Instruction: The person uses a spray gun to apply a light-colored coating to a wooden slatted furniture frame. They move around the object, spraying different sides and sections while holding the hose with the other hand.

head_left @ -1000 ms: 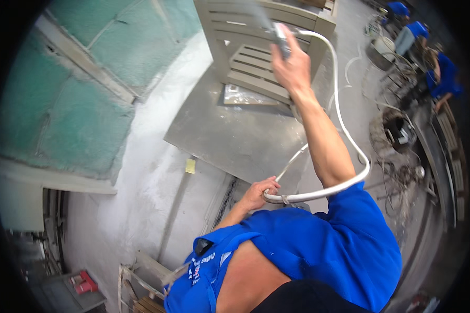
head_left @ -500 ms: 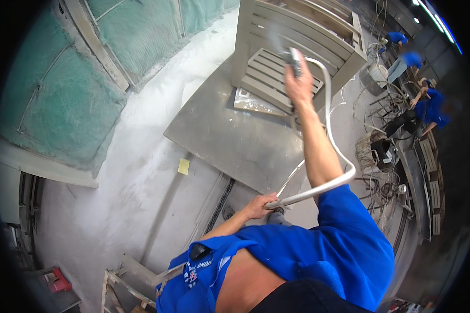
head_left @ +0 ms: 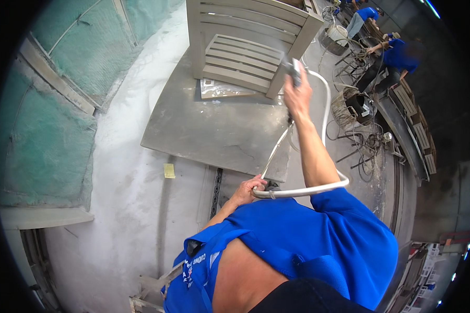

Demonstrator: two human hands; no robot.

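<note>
My right hand (head_left: 298, 99) is closed around a spray gun (head_left: 296, 74), with a faint mist at its front. The gun is beside the right edge of a grey slatted wooden chair (head_left: 245, 55), which stands on a large flat grey board (head_left: 209, 130). A thick whitish hose (head_left: 326, 94) loops from the gun past my right forearm. Down near my waist, my left hand (head_left: 248, 191) grips this hose, and a thin pale line (head_left: 274, 151) runs up from there toward the gun. The chair's far top is cut off by the picture's edge.
A white-dusted floor (head_left: 125, 156) and green sheeting (head_left: 47, 135) lie to the left. A small yellow paper (head_left: 169, 170) is on the floor. On the right are buckets (head_left: 357, 104), tangled hoses and stands, and people in blue (head_left: 397, 55). A wooden frame (head_left: 151, 292) stands behind my left side.
The spray gun has passed from over the chair's slats to beside its right edge. My view has shifted, so the chair and board appear farther left. My left hand still holds the hose.
</note>
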